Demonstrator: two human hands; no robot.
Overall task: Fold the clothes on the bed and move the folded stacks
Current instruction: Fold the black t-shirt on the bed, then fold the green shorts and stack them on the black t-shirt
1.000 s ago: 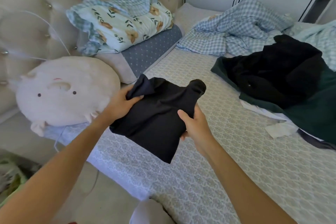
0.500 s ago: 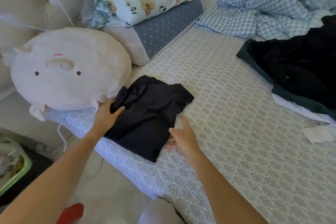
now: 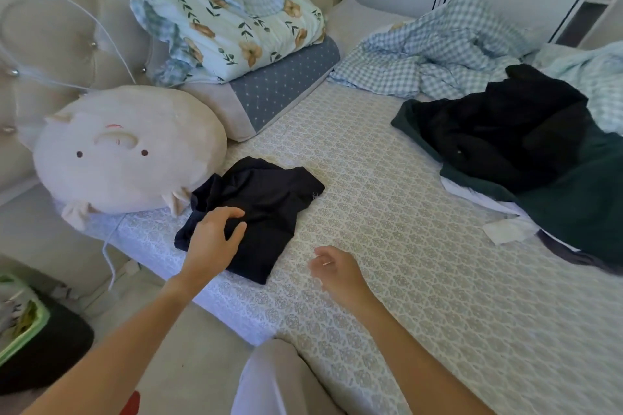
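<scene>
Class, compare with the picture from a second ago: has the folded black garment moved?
Yes. The folded black garment has come down from mid-air onto the bed, beside the round plush pillow; both hands have let go.

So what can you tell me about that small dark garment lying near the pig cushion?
The dark garment is a navy-black piece of soft, thin-looking fabric, roughly folded but rumpled, with creases bunched at its upper left. It lies flat on the patterned sheet near the bed's edge. Its upper left corner sits against the round pig cushion. The left hand is over its lower left part, fingers loosely curled; the right hand is beside it, apart from the cloth.
</scene>
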